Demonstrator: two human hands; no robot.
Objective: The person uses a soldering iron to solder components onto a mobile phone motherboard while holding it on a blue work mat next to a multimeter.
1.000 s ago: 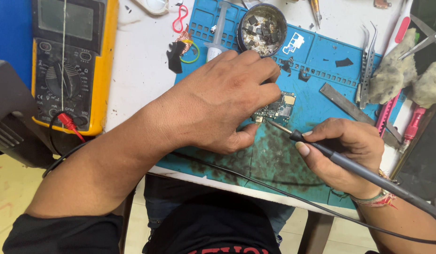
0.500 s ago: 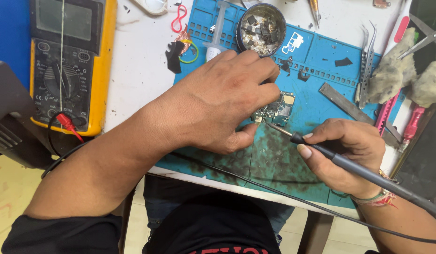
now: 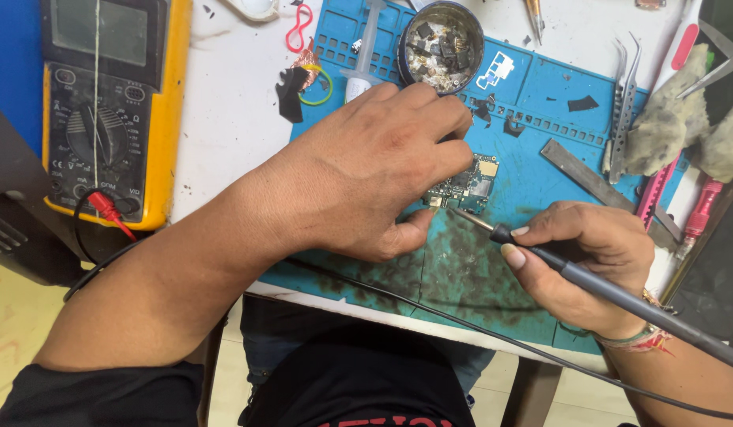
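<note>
My left hand (image 3: 374, 170) lies palm down on the blue work mat (image 3: 540, 103), its fingers and thumb pinning a small green circuit board (image 3: 469, 184). To the right, my right hand (image 3: 592, 261) grips a black soldering iron (image 3: 588, 277) like a pen. The iron's thin metal tip touches the board's lower edge near my left thumb. Its black cable trails off to the lower right and runs under my left wrist. Much of the board is hidden beneath my left fingers.
A yellow multimeter (image 3: 113, 103) with a red probe plug sits at the left. A round tin of small parts (image 3: 442, 47), a plastic syringe (image 3: 362, 67), tweezers (image 3: 623, 111), a metal ruler (image 3: 596, 186) and grey putty lumps (image 3: 667, 119) lie along the back and right.
The soldering iron's tip has edged slightly left and closer to the board's lower edge. My left hand stays on the board.
</note>
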